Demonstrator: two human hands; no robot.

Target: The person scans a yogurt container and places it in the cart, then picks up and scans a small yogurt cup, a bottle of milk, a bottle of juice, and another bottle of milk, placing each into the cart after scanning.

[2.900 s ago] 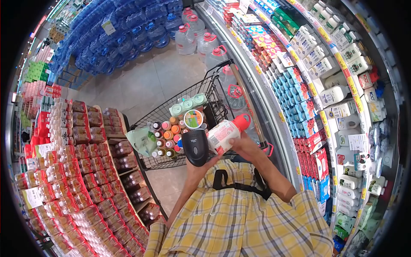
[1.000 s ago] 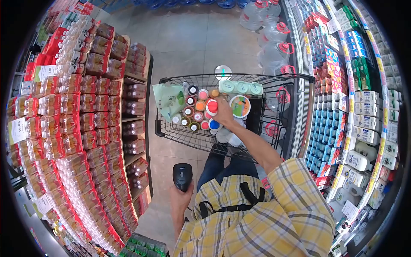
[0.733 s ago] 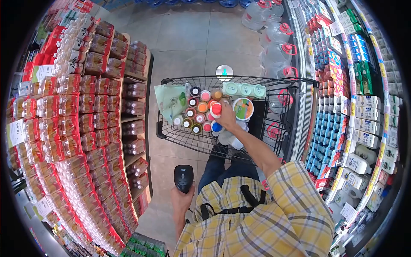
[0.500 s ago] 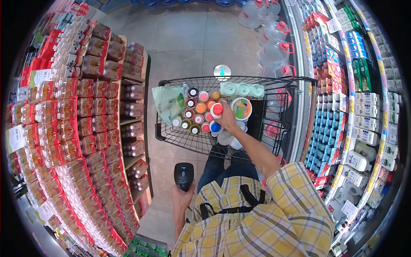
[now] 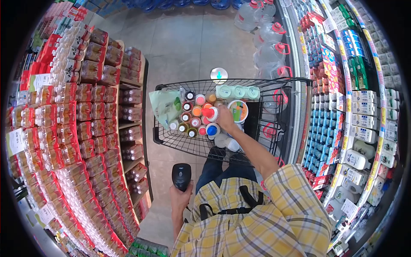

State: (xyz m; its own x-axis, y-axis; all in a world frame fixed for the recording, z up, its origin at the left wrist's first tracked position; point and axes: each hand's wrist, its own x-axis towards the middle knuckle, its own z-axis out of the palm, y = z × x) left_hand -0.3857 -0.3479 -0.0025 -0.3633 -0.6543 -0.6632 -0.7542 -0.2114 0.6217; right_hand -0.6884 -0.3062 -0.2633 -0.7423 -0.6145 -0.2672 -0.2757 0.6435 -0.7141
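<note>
My right hand (image 5: 224,118) is closed around a white bottle with a red cap (image 5: 208,112) over the shopping cart (image 5: 262,139). The bottle leans left, its cap pointing away from my palm. Below and left of it, several drink bottles with orange, pink, dark and white caps (image 5: 196,111) stand close together. A blue-capped bottle (image 5: 212,129) is just below that hand, and a round tub with a colourful lid (image 5: 238,110) lies to its right. My left hand (image 5: 181,196) wraps round the handle of a black barcode scanner (image 5: 181,177), outside the cart near my legs.
Shelves of shrink-wrapped bottles (image 5: 92,107) rise on the left. On the right, large water jugs (image 5: 269,49) line a refrigerated shelf of cartons and bottles (image 5: 323,115). A green bag (image 5: 165,109) and pale green-lidded cups (image 5: 238,91) are in the cart. A round arrow sticker (image 5: 218,75) marks the floor.
The red-capped bottle in my right hand has tipped further left, showing more of its side. The cart shifts slightly left and down in view. My left hand still holds the scanner.
</note>
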